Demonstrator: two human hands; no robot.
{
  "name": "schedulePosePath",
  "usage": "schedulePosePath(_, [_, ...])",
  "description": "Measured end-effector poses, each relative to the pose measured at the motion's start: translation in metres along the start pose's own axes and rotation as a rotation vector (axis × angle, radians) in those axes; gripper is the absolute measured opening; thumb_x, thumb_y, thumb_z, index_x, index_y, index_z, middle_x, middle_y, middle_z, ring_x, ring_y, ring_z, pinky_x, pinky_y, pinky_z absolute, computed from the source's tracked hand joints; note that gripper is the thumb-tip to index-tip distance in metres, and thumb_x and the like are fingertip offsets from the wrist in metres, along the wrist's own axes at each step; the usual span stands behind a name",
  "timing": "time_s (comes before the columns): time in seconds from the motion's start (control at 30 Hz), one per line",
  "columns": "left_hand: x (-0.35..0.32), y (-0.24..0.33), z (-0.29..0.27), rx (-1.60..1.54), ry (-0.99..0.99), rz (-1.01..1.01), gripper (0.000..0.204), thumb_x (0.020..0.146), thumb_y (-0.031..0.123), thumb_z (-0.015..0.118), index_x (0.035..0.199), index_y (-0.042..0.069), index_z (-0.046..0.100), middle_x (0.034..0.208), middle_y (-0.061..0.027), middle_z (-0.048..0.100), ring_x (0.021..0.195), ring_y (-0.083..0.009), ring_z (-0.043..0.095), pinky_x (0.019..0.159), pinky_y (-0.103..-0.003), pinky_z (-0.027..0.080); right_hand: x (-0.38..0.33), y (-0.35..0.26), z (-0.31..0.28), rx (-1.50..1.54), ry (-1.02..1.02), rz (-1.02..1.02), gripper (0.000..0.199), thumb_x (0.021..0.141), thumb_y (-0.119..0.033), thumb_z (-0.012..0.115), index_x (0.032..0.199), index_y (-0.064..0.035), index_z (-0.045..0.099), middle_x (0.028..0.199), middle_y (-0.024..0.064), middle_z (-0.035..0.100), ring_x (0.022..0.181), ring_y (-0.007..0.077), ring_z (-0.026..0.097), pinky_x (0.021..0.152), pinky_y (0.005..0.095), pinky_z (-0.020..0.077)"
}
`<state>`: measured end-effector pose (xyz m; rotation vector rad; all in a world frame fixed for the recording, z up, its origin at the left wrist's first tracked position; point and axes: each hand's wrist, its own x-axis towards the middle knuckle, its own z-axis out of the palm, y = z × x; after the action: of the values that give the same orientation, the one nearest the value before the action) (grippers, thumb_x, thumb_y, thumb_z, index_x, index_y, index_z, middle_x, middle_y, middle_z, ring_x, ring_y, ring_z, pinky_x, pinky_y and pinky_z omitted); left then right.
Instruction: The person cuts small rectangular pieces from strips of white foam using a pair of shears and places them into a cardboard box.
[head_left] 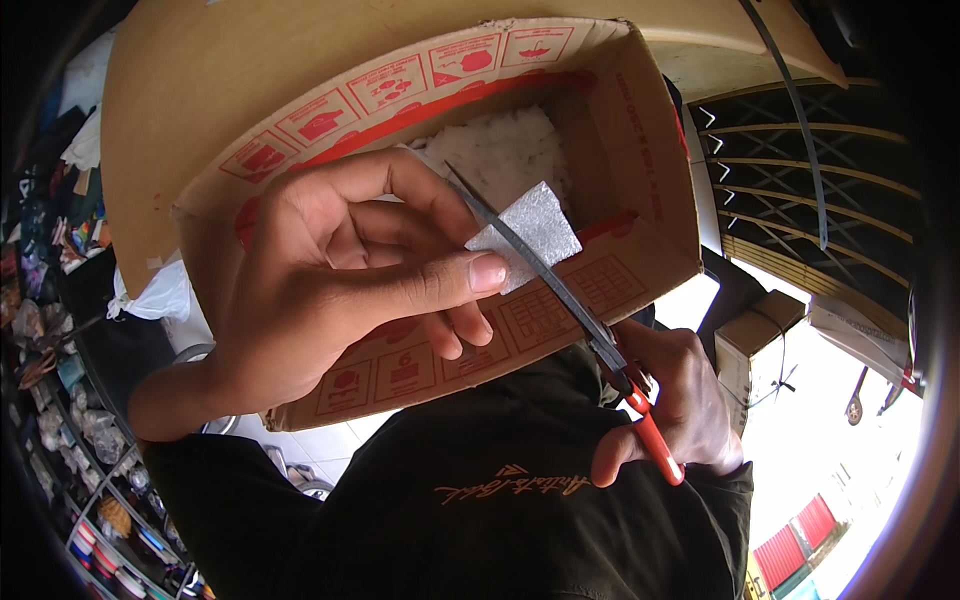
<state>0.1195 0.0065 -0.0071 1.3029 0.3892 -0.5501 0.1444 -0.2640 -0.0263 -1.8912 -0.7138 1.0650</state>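
Note:
My left hand pinches a small silvery, foil-like square by one corner between thumb and fingers. In my right hand is a pair of scissors with red handles and dark blades. The blades lie across the silvery square, close to my left thumb tip; whether they have cut into it I cannot tell. Both hands are above an open cardboard box with red printing. Inside the box, partly hidden by my left hand, lie white, flat-looking pieces.
A brown board or tabletop extends behind the box. Crowded shelves stand at the left, with a white plastic bag beside them. On the right are a folding metal gate, a hanging dark strap and a smaller carton.

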Motion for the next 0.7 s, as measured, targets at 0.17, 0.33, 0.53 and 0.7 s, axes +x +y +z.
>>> schedulePosePath(0.17, [-0.001,-0.001,0.001,-0.035,0.011,-0.035,0.017,0.083,0.0,0.064,0.093,-0.005,0.052,0.081,-0.0193,0.067,0.06,-0.0226,0.067,0.048,-0.028,0.055,0.001,-0.004,-0.002,-0.043,-0.006,0.037,0.086,0.054,-0.051,0.088,0.113,0.0032,0.056,0.051,0.0017,0.043,0.045,0.0154,0.045,0.046,0.0314,0.0364])
schedulePosePath(0.33, [0.002,-0.003,0.0,-0.025,0.019,-0.056,0.017,0.083,0.002,0.065,0.093,-0.004,0.053,0.082,-0.0189,0.067,0.06,-0.0223,0.067,0.048,-0.027,0.054,0.002,-0.009,-0.001,-0.08,0.053,0.082,0.068,0.054,-0.047,0.089,0.093,0.0016,0.06,0.049,0.0016,0.043,0.043,0.016,0.045,0.045,0.0314,0.0373])
schedulePosePath(0.53, [0.005,-0.007,-0.004,-0.014,0.012,-0.051,0.016,0.084,0.004,0.065,0.092,-0.004,0.054,0.083,-0.0183,0.067,0.061,-0.0218,0.067,0.049,-0.027,0.054,-0.005,-0.006,0.005,-0.131,0.153,0.158,0.067,0.043,-0.053,0.09,0.065,-0.0024,0.052,0.047,0.0002,0.039,0.045,0.0105,0.035,0.045,0.0297,0.0281])
schedulePosePath(0.7, [0.005,-0.004,-0.012,0.015,-0.002,-0.082,0.021,0.086,0.005,0.064,0.101,-0.007,0.056,0.096,-0.0191,0.066,0.076,-0.0228,0.069,0.061,-0.029,0.057,-0.009,0.005,0.0,-0.066,0.203,0.139,0.06,0.052,-0.044,0.091,0.063,-0.003,0.049,0.048,0.0032,0.04,0.043,0.0186,0.036,0.044,0.0324,0.0318])
